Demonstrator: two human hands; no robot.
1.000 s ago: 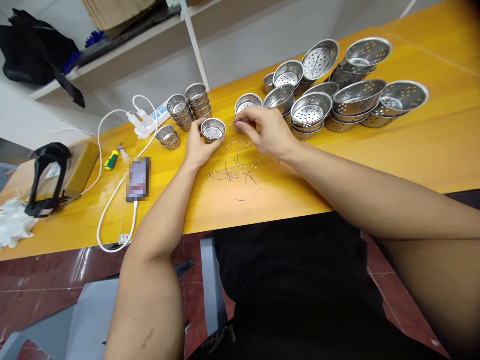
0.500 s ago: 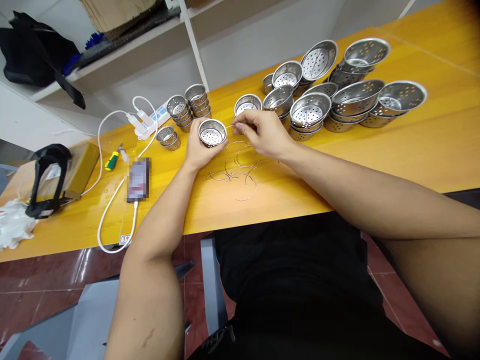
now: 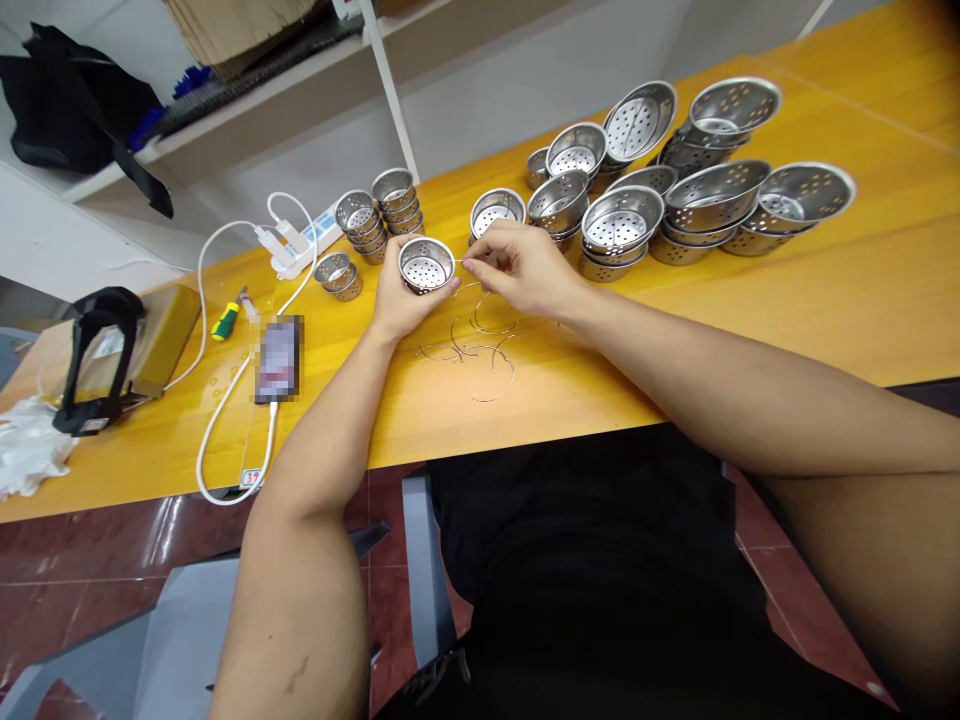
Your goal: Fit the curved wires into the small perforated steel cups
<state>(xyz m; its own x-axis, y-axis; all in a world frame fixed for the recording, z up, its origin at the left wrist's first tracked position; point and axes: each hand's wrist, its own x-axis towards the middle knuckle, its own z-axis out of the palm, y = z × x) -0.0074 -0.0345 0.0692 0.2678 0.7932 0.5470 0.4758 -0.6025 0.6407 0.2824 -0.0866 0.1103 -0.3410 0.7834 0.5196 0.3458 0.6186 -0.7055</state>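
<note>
A small perforated metal cup [image 3: 427, 266] is gripped by my left hand [image 3: 399, 298], its open top facing up. My right hand [image 3: 517, 265] pinches a thin metal wire [image 3: 461, 262] between thumb and finger, just right of the cup's rim. Whether the wire's far end touches the cup is too small to tell. Below the hands, several thin curved wires [image 3: 495, 375] lie on the yellow table [image 3: 420, 430]. Beyond my right hand stands another perforated cup [image 3: 498, 207], partly hidden by the fingers.
Stacks of larger perforated cups [image 3: 621, 220] stand at the right; small cup stacks [image 3: 356, 215] stand at the back left. Further left are a power strip [image 3: 319, 240], a phone [image 3: 277, 360] with a white cable, a green-yellow tool [image 3: 225, 321] and a black frame [image 3: 97, 360].
The wire in my right hand shows a shorter visible length beside the cup, and it no longer shows inside the cup. My right hand's fingers have shifted slightly downward.
</note>
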